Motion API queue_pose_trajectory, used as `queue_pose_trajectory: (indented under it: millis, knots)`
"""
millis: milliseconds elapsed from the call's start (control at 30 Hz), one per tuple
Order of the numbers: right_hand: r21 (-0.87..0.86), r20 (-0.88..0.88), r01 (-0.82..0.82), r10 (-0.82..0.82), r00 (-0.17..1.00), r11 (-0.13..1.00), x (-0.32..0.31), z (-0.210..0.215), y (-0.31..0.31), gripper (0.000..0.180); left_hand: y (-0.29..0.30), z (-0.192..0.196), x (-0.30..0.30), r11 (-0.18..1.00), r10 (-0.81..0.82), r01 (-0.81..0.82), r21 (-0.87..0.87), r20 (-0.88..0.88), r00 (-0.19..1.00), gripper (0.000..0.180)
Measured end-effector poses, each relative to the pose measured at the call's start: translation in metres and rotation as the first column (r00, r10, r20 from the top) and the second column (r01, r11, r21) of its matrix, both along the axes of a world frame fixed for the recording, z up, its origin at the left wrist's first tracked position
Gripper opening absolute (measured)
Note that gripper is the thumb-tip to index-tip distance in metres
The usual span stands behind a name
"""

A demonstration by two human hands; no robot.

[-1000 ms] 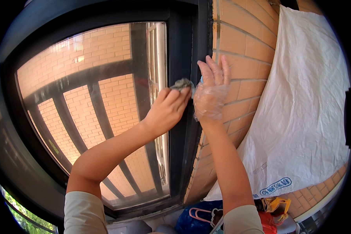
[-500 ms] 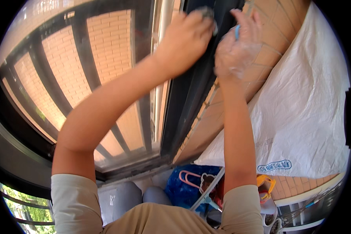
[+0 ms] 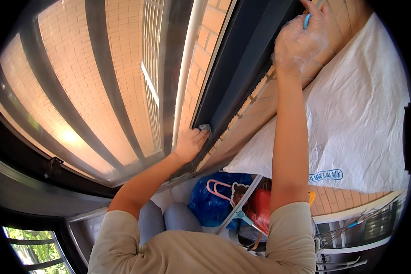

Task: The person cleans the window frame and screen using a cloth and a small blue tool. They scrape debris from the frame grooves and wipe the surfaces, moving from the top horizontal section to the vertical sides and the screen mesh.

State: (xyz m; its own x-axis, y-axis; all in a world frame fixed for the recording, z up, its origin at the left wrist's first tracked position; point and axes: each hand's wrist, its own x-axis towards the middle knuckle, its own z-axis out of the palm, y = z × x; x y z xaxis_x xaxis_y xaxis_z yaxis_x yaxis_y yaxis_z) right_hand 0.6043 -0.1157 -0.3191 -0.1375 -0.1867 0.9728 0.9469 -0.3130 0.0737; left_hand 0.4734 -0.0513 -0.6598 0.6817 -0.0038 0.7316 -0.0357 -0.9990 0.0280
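Note:
My left hand (image 3: 192, 144) is low in the corner of a dark metal window frame (image 3: 242, 64). Its fingers press a small grey, crumpled cloth-like wad (image 3: 204, 127) against the frame's channel. My right hand (image 3: 301, 43), in a thin clear plastic glove, is up at the top, against the frame's right edge and the tiled wall. Its fingers are stretched and apart, partly cut off by the picture's upper rim. A light-blue band (image 3: 307, 20) shows at one finger. No held object is visible in that hand.
A glass pane with dark bars (image 3: 100, 55) fills the left. A white woven sheet (image 3: 351, 109) hangs at right over the tiled wall. Below lie a blue plastic bag (image 3: 205, 201), a pink loop handle (image 3: 217, 189), a red item (image 3: 259, 208) and a pale pole (image 3: 242, 201).
My left hand has slid down along the frame with the grey wad, from the top to the lower corner. My right hand has shifted up and right. The view has shifted too.

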Motion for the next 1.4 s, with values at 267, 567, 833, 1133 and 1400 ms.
queue_pose_trajectory:
  millis: [267, 567, 833, 1133, 1400]
  knots:
    - [-0.027, -0.074, 0.005, -0.007, 0.997, 1.000, -0.004, 0.000, -0.008, 0.035, -0.020, 0.185, 0.045, 0.788, -0.037, 0.484, -0.380, 0.755, 0.655, 0.020]
    - [-0.030, -0.047, 0.100, -0.102, 0.994, 0.995, -0.014, -0.005, -0.012, 0.038, -0.030, 0.094, 0.029, 0.723, 0.048, 0.297, -0.623, 0.475, 0.879, 0.010]
    - [-0.008, 0.057, -0.134, 0.134, 0.989, 0.991, 0.013, 0.000, -0.013, 0.035, -0.026, 0.051, -0.016, 0.192, -0.023, 0.351, -0.916, 0.353, 0.935, 0.014]
    - [0.566, -0.539, -0.825, 0.763, -0.356, 0.015, -0.074, -0.107, -0.104, 0.036, 0.010, 0.045, -0.088, 0.156, -0.251, 0.192, -0.969, 0.149, 0.956, 0.021]
    - [-0.216, -0.858, -0.848, 0.320, 0.401, 0.484, -0.140, -0.244, -0.103, 0.037, -0.068, 0.048, -0.093, -0.530, -0.273, 0.288, -0.797, 0.483, 0.832, 0.051]
